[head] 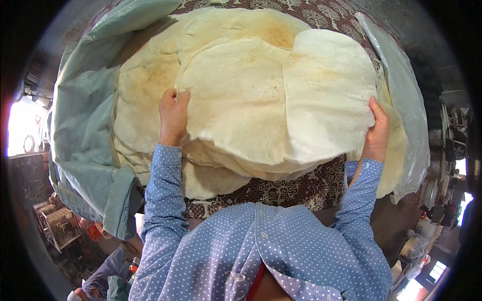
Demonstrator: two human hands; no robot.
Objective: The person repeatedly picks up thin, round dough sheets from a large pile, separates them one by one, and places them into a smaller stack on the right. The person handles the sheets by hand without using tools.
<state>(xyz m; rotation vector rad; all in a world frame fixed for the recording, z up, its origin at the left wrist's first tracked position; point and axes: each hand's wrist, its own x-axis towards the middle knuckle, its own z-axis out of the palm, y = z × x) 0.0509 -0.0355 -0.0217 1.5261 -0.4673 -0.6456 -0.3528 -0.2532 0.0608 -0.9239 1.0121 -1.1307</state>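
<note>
Large, thin, pale flatbreads lie spread before me, some with browned patches. My left hand (174, 116) pinches the left edge of the middle flatbread (233, 98) between thumb and fingers. At the far right edge of a paler flatbread (327, 94), my right hand (377, 129) has its thumb on top and its fingers mostly hidden. These two sheets meet along a vertical line; whether they overlap or are joined I cannot tell. Their front edge is raised a little over a pile of more flatbreads (145, 90). Beneath is a dark red patterned cloth (290, 192).
Folded grey-green sheeting (84, 113) borders the pile on the left. Translucent plastic sheeting (404, 109) runs along the right, with another flatbread (393, 150) beside it. A lattice crate (62, 225) stands at lower left, near part of another person's clothing (103, 276).
</note>
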